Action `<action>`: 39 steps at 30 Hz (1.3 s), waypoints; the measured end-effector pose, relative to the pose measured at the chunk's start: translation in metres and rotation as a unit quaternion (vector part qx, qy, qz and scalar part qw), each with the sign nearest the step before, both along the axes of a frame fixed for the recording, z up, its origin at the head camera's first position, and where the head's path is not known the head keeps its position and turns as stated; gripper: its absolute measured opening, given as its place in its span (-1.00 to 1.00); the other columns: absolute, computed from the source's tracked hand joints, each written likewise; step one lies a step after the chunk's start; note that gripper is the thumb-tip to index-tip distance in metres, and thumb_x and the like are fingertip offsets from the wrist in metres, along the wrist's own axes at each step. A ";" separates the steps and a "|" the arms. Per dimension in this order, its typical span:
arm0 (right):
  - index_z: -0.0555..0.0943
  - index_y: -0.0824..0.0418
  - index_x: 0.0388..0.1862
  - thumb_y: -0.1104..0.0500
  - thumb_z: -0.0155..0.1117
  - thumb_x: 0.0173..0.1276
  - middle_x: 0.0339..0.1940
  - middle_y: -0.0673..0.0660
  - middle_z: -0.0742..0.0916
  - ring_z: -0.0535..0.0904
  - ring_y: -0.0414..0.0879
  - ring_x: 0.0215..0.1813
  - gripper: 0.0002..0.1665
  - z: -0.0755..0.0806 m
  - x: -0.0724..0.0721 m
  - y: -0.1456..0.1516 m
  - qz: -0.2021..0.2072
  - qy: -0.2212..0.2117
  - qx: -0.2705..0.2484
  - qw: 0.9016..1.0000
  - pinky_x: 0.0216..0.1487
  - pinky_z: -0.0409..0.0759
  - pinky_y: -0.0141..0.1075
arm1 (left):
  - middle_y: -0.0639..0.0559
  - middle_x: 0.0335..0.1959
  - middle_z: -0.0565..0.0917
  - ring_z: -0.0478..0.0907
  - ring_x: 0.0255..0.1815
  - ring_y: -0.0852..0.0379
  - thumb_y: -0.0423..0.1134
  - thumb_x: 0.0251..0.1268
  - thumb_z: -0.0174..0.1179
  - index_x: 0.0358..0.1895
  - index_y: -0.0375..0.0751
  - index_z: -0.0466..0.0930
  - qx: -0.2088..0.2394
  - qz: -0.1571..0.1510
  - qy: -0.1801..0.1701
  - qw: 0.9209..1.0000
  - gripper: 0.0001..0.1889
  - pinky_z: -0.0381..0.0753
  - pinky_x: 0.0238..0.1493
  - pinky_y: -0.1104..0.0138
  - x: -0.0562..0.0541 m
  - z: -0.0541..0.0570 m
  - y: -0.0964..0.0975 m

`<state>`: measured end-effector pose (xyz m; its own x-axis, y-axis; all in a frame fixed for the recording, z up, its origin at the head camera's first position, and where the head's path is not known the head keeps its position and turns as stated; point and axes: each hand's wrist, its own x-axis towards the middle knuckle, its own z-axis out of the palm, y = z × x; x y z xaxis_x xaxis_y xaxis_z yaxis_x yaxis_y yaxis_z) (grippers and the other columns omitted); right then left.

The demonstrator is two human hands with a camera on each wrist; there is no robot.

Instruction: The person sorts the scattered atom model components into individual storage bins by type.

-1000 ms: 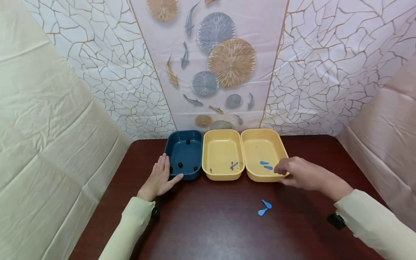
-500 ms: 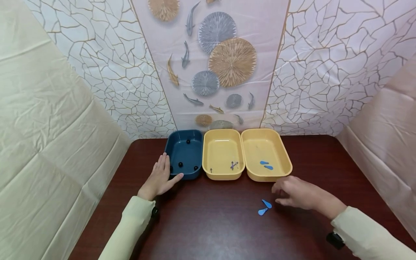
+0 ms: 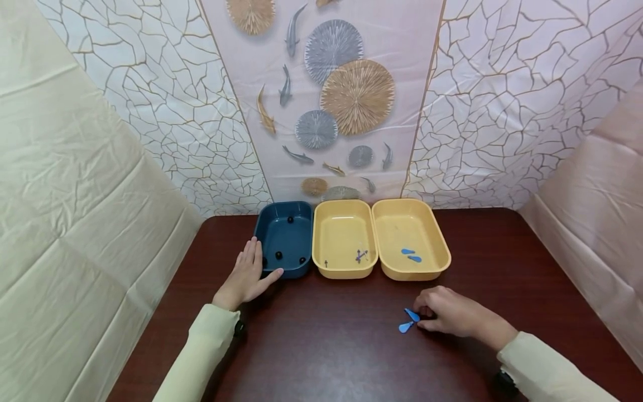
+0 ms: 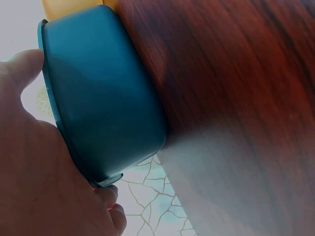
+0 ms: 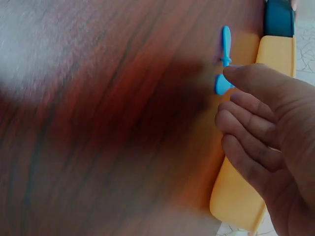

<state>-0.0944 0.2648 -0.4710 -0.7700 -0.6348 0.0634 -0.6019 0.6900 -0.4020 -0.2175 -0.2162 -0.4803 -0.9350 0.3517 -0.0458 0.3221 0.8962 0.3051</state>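
Observation:
My left hand (image 3: 244, 277) rests on the left side and near corner of the dark blue tray (image 3: 286, 237), fingers straight along the side and thumb at the near rim. My right hand (image 3: 454, 312) is low over the table, thumb and forefinger apart beside two small blue teardrop-shaped plastic pieces. The farther blue piece (image 3: 413, 315) lies closest to the fingertips; the nearer blue piece (image 3: 404, 328) touches or almost touches it. In the right wrist view the thumb partly covers a blue piece (image 5: 222, 84); contact cannot be told. Two similar blue pieces (image 3: 411, 255) lie in the right yellow tray (image 3: 444, 262).
The middle yellow tray (image 3: 344, 273) stands between the other two and holds several small purple pieces (image 3: 360, 255). Several black beads (image 3: 278, 255) lie in the dark blue tray. The trays line the far edge of the dark wooden table (image 3: 321, 335), before a patterned cloth (image 3: 356, 97).
My right hand has come away from the right yellow tray, toward the near side and left, down to the two blue pieces on the table. The left hand stays put.

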 end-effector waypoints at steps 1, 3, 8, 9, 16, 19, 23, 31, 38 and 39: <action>0.71 0.11 -0.35 0.21 0.59 0.25 -0.48 -0.13 0.62 0.46 -0.41 -0.41 -0.85 -0.001 0.000 -0.001 -0.001 0.002 0.000 1.000 -0.43 0.47 -0.50 | -0.37 0.77 -0.25 -0.32 0.79 -0.34 0.43 0.53 -0.05 0.69 -0.47 -0.27 0.000 0.000 0.000 1.000 0.15 -0.17 0.74 -0.21 0.000 0.000 0.000; 0.68 0.08 -0.40 0.21 0.58 0.25 -0.51 -0.14 0.59 0.43 -0.42 -0.43 -0.82 -0.003 0.000 -0.003 -0.004 0.006 0.000 1.000 -0.44 0.43 -0.51 | -0.36 0.77 -0.25 -0.32 0.79 -0.33 0.43 0.53 -0.06 0.69 -0.47 -0.27 0.000 0.000 -0.002 1.000 0.14 -0.16 0.74 -0.21 0.000 0.000 0.000; 0.65 0.07 -0.44 0.22 0.56 0.26 -0.53 -0.15 0.58 0.39 -0.44 -0.46 -0.79 -0.005 -0.003 -0.006 -0.023 -0.009 0.000 1.000 -0.46 0.42 -0.50 | -0.35 0.77 -0.27 -0.32 0.79 -0.33 0.43 0.54 -0.07 0.70 -0.46 -0.28 0.002 0.000 -0.006 1.000 0.14 -0.17 0.74 -0.21 0.001 0.001 0.001; 0.66 0.07 -0.44 0.23 0.56 0.26 -0.53 -0.15 0.59 0.40 -0.44 -0.46 -0.80 -0.005 -0.004 -0.007 -0.027 -0.019 -0.002 0.999 -0.46 0.43 -0.50 | -0.35 0.77 -0.28 -0.32 0.79 -0.33 0.43 0.54 -0.07 0.70 -0.46 -0.28 0.002 0.000 -0.006 1.000 0.14 -0.17 0.74 -0.21 0.000 0.001 0.001; 0.66 0.03 -0.42 0.25 0.53 0.25 -0.54 -0.21 0.64 0.48 -0.46 -0.49 -0.81 -0.005 -0.010 -0.007 -0.044 -0.096 -0.017 0.994 -0.46 0.51 -0.47 | -0.35 0.77 -0.30 -0.32 0.79 -0.34 0.44 0.53 -0.06 0.70 -0.47 -0.29 0.007 0.003 -0.006 1.000 0.15 -0.18 0.74 -0.21 0.001 0.000 0.000; 0.64 0.01 -0.43 0.28 0.51 0.20 -0.54 -0.24 0.63 0.48 -0.48 -0.48 -0.78 -0.005 -0.011 -0.007 -0.034 -0.094 -0.014 0.995 -0.45 0.52 -0.48 | -0.35 0.77 -0.30 -0.31 0.79 -0.35 0.43 0.52 -0.06 0.69 -0.47 -0.29 0.007 0.003 -0.005 1.000 0.15 -0.19 0.74 -0.21 0.001 0.000 0.000; 0.62 -0.01 -0.45 0.30 0.51 0.16 -0.54 -0.25 0.62 0.47 -0.49 -0.48 -0.75 -0.002 -0.012 -0.006 -0.023 -0.067 -0.008 0.997 -0.44 0.51 -0.49 | -0.35 0.77 -0.29 -0.31 0.79 -0.36 0.43 0.53 -0.07 0.69 -0.47 -0.29 0.005 0.002 -0.003 1.000 0.15 -0.19 0.74 -0.21 0.001 0.000 0.001; 0.61 -0.03 -0.47 0.31 0.50 0.15 -0.54 -0.20 0.62 0.44 -0.48 -0.49 -0.73 0.021 -0.014 -0.002 -0.026 -0.032 0.010 0.999 -0.46 0.50 -0.49 | -0.35 0.77 -0.28 -0.30 0.79 -0.35 0.42 0.54 -0.05 0.70 -0.47 -0.30 0.007 0.003 -0.006 1.000 0.14 -0.19 0.74 -0.21 0.001 0.002 0.000; 0.62 0.00 -0.44 0.33 0.53 0.18 -0.48 -0.16 0.63 0.48 -0.42 -0.43 -0.73 0.045 -0.015 0.001 -0.038 -0.028 0.027 0.999 -0.40 0.55 -0.46 | -0.36 0.77 -0.26 -0.28 0.79 -0.37 0.43 0.53 -0.07 0.70 -0.47 -0.27 0.008 0.000 -0.001 1.000 0.14 -0.16 0.74 -0.23 0.000 -0.001 0.000; 0.63 0.01 -0.44 0.32 0.53 0.18 -0.48 -0.17 0.63 0.47 -0.41 -0.43 -0.74 0.048 -0.016 0.002 -0.039 -0.026 0.033 0.998 -0.41 0.55 -0.46 | -0.37 0.77 -0.26 -0.28 0.78 -0.37 0.44 0.52 -0.07 0.70 -0.48 -0.26 0.010 0.000 0.000 1.000 0.14 -0.15 0.73 -0.24 0.000 -0.001 0.000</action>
